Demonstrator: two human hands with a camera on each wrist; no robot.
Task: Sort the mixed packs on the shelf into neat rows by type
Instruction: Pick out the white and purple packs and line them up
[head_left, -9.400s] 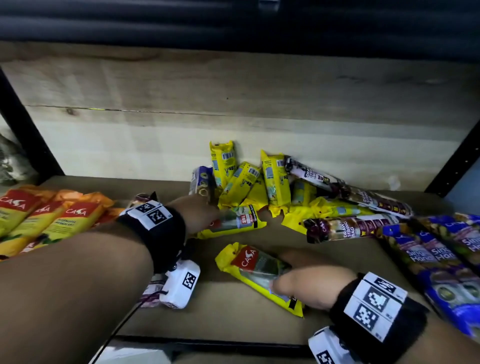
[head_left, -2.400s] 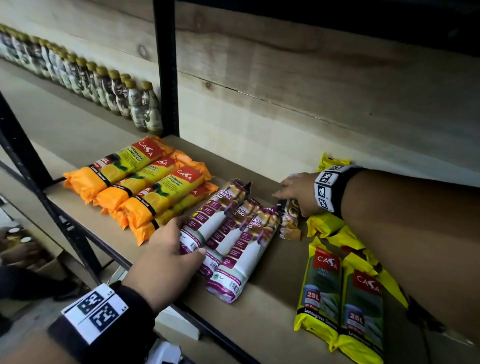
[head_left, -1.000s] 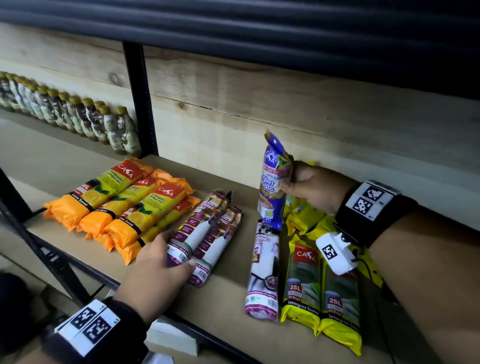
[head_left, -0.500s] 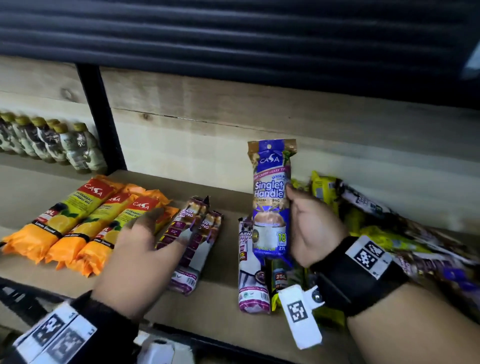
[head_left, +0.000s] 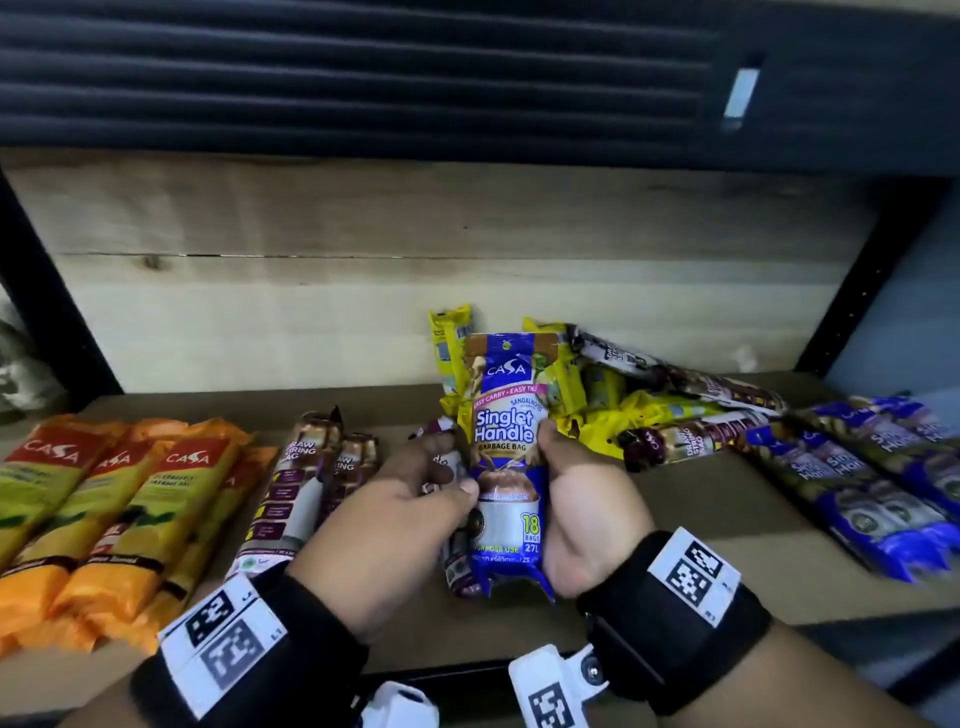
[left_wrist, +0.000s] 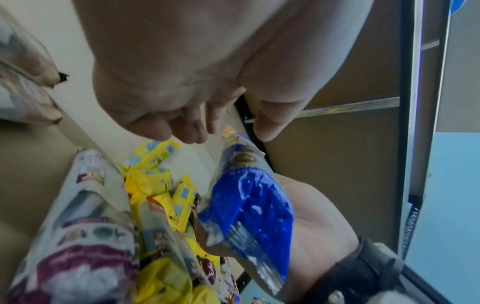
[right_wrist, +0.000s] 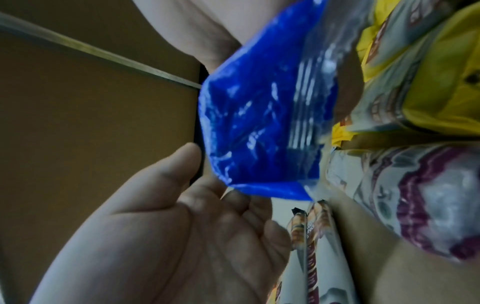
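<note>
Pinching from both sides, the fingers of the right hand curl round the right edge of the blue Singlet Handle pack, thumb in front, while the left hand meets its left edge with the thumb laid on the lower front; in the left wrist view that hand's fingers look only loosely bent, so how firmly it grips I cannot tell. The pack is held upright above the front of the shelf, clear of the board, its long axis near vertical, the CASA header up and the crimped blue foot down, printed face toward the person.

It looks light and soft: a glossy film sleeve over rolled bags, creased and shiny in the right wrist view, likely slippery and ready to buckle if squeezed at the ends. The firm middle, over the roll, seems the best place to hold.

Behind it lies the unsorted heap of yellow packs and a few maroon drawstring packs. At the right sits the row of blue packs, lying flat and slanted, probably where this one belongs. Left are two maroon packs and the orange row.
</note>
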